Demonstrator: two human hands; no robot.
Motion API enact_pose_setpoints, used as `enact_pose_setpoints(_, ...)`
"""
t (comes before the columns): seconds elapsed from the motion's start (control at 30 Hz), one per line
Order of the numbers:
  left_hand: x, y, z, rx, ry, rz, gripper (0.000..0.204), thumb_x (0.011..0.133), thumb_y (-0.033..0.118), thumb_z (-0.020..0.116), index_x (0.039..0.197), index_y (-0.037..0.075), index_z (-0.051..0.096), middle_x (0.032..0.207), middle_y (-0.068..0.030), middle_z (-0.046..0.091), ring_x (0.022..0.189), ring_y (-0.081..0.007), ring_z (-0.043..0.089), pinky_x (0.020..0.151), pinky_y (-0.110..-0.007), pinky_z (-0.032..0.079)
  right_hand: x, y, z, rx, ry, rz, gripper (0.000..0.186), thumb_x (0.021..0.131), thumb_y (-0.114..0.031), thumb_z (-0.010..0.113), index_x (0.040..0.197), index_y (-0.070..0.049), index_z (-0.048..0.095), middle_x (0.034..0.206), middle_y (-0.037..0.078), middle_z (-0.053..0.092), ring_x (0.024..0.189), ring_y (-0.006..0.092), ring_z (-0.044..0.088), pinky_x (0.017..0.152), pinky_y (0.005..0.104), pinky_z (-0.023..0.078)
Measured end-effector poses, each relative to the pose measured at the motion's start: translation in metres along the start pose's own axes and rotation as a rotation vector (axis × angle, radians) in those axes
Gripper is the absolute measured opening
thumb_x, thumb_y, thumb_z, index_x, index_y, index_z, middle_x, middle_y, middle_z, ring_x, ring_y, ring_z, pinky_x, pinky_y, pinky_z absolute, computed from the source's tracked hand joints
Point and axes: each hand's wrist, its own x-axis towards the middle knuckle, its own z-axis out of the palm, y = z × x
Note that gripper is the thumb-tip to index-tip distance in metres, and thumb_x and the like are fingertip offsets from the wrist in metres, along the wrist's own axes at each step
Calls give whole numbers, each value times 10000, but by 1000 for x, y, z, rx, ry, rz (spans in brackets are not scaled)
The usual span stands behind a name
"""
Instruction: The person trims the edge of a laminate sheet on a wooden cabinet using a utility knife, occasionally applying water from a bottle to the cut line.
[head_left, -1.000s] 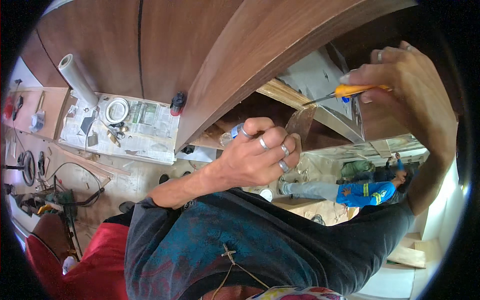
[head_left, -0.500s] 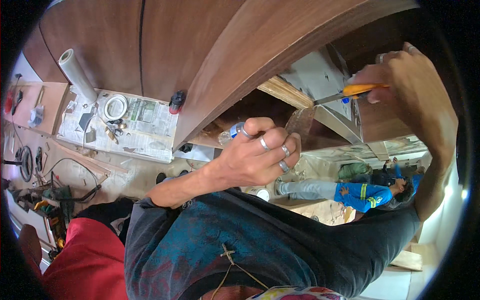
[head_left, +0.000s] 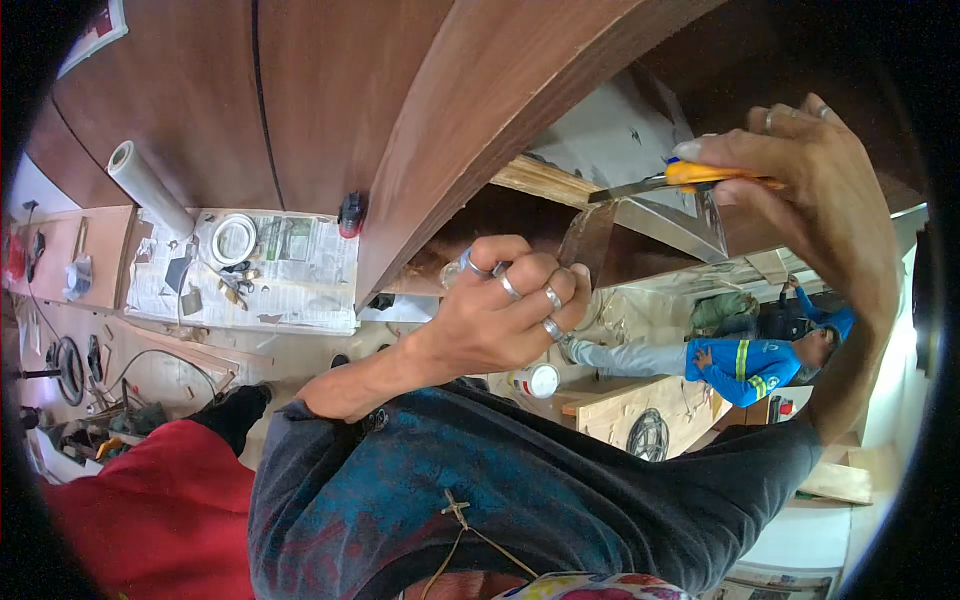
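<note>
In my right hand (head_left: pixel 800 165) is a yellow utility knife (head_left: pixel 695 176), gripped between thumb and fingers with its blade out. The blade tip meets the upper end of a thin brown strip (head_left: pixel 590 232), beside the raw end of a wooden batten (head_left: pixel 548 182). My left hand (head_left: pixel 510 310), with rings on several fingers, is closed at the strip's lower end, thumb on its edge. A clear plastic bottle (head_left: pixel 455 270) shows partly behind the left fingers; I cannot tell whether I touch it. A curved brown wood panel (head_left: pixel 500 110) rises beside both hands.
A newspaper-covered bench (head_left: pixel 300 300) to the left bears a white ring-shaped roll (head_left: pixel 234 240), a tall film roll (head_left: pixel 150 190) and small tools. A white bucket (head_left: pixel 538 380) stands below. A co-worker in a blue jacket (head_left: pixel 740 368) stands to the right, near a coiled cable (head_left: pixel 648 435).
The knife and right hand have moved left, bringing the blade to the strip's upper end. My left hand keeps its hold. The view has shifted slightly.
</note>
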Motion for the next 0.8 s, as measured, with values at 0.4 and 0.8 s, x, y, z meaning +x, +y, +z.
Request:
enact_pose_setpoints(0.4, -5, 2, -1, 29, 2, -62, 339, 627, 117, 725, 965, 87, 725, 911, 41, 619, 871, -133, 576, 824, -343, 425, 34, -49, 16, -423, 51, -122, 270, 769, -118, 774, 1019, -221, 766, 953, 77, 717, 984, 212, 665, 1000, 442, 421)
enact_pose_setpoints(0.8, -9, 13, 3, 183, 112, -125, 304, 643, 128, 756, 944, 98, 722, 848, 44, 620, 798, -152, 571, 748, -354, 409, 27, 0, 8, -496, -93, 62, 223, 880, -80, 701, 1082, -170, 732, 1106, 59, 695, 1176, 222, 606, 1127, 462, 388)
